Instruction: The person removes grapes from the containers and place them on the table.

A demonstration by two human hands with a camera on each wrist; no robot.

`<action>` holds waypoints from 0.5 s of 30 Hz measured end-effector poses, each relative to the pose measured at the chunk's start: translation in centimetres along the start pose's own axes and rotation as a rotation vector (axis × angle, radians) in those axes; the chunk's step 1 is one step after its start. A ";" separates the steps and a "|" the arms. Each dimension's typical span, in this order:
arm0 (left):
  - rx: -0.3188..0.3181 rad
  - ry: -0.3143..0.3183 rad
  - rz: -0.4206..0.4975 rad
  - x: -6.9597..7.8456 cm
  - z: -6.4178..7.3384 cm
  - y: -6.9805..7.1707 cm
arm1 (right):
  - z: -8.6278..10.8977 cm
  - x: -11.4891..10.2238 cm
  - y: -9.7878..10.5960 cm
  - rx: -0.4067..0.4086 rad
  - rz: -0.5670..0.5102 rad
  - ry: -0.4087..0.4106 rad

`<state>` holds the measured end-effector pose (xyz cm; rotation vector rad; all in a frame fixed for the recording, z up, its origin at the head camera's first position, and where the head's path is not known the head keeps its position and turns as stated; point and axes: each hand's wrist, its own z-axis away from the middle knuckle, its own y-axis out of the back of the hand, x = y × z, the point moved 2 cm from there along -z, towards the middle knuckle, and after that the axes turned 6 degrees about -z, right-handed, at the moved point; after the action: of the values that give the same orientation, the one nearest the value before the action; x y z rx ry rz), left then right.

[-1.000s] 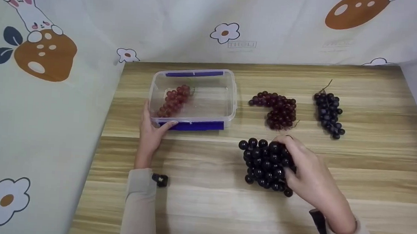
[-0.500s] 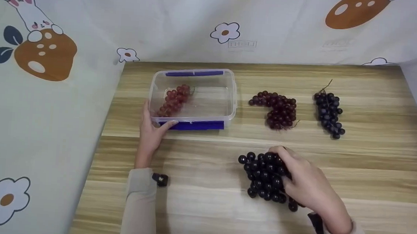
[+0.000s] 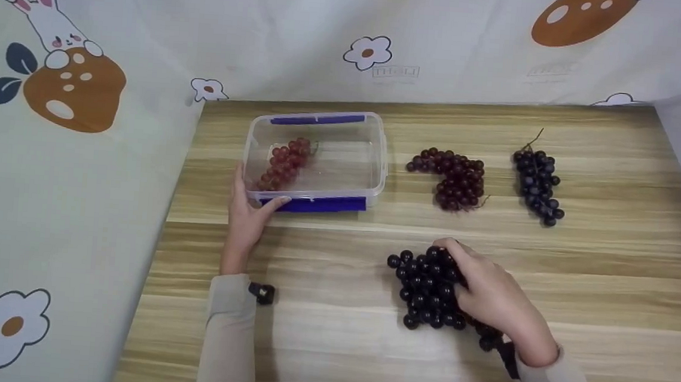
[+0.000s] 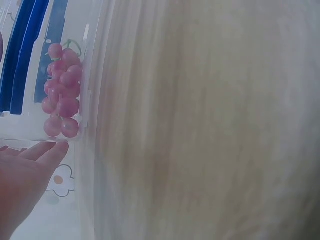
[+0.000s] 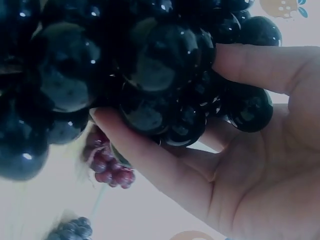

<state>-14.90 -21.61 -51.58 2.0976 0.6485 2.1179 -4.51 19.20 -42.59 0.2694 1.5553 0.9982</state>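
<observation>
My left hand (image 3: 246,217) rests at the near left corner of a clear plastic food container (image 3: 376,187), straight fingers along its side and thumb on the blue front clip (image 3: 327,204). Inside the container lies a bunch of red grapes (image 3: 285,164), also visible through the wall in the left wrist view. My right hand (image 3: 495,292) grips a large bunch of black grapes (image 3: 426,287) over the near middle of the table. Thumb and fingers (image 5: 150,155) press into the bunch from two sides in the right wrist view; part of it hangs below the palm.
Behind the right hand lies a dark red grape bunch (image 3: 458,181). A smaller blue-black bunch (image 3: 535,186) with a thin stem is farther right. The wood-grain table (image 3: 318,345) meets a printed cloth wall (image 3: 303,44) at the back and left.
My right hand has come nearer to me and slightly left with the black grapes, whose lower part has swung toward the wrist. The left hand and the container have stayed put.
</observation>
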 end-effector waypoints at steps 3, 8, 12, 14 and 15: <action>0.000 0.002 -0.014 0.0 0.0 0.0 | -0.2 0.5 -0.2 -0.002 -0.017 0.003; -0.003 0.002 0.009 0.2 0.0 -0.1 | -0.4 1.0 -0.4 0.016 0.004 -0.018; -0.002 0.011 0.012 0.1 0.0 -0.1 | -0.4 1.0 -0.3 0.080 0.070 -0.032; -0.001 0.015 0.001 0.0 0.0 0.0 | -0.4 0.9 -0.2 0.117 0.102 -0.042; 0.001 0.014 -0.004 0.0 0.0 0.0 | -0.4 0.9 -0.1 0.130 0.109 -0.047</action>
<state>-14.92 -21.65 -51.62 2.0814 0.6558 2.1329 -5.09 19.53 -43.30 0.4692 1.5783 0.9687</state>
